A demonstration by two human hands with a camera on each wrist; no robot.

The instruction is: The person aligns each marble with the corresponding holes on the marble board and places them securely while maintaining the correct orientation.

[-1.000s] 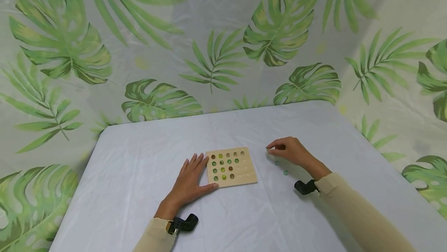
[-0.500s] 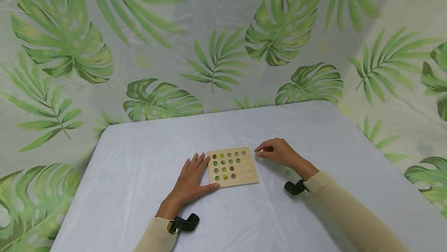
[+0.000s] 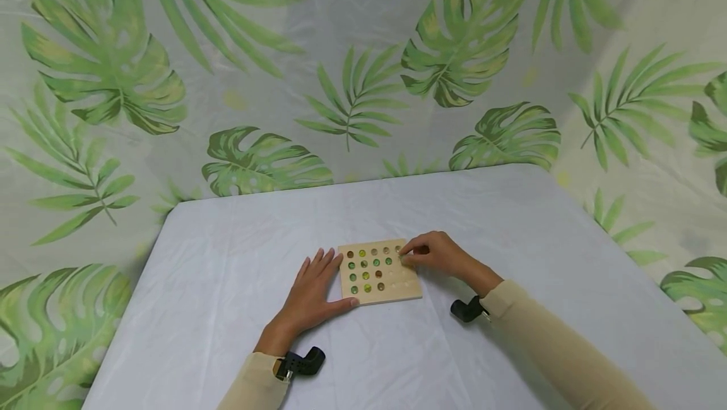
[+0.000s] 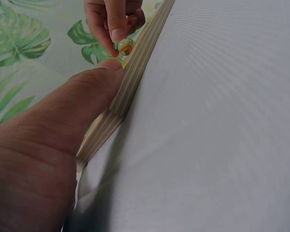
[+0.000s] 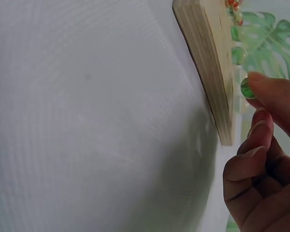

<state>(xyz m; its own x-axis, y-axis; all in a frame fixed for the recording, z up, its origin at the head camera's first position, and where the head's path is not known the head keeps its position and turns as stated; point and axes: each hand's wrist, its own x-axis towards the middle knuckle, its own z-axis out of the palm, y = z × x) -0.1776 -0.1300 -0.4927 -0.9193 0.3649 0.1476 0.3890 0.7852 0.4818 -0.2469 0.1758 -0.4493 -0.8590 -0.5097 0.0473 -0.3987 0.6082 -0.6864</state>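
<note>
A light wooden board (image 3: 404, 285) with rows of round hollows lies on the table, many hollows filled with glass marbles in green, yellow, brown and clear. My left hand (image 3: 309, 290) rests flat at the board's left side, fingers spread, with the thumb touching its near left corner. Over the right part of the board, my right hand (image 3: 440, 253) pinches a green glass marble (image 5: 247, 89) between thumb and index finger, beside the end of the second row. In the left wrist view an orange-streaked marble (image 4: 125, 46) sits on the board close to my left thumb.
A white cloth covers the table (image 3: 255, 227). Behind it hangs a leaf-patterned curtain (image 3: 363, 31). Black wrist cameras sit on both wrists. The right forearm hides the patch of table where loose green marbles lay.
My right hand has moved left from the table to over the board, carrying the marble. My left hand has stayed on the board.
</note>
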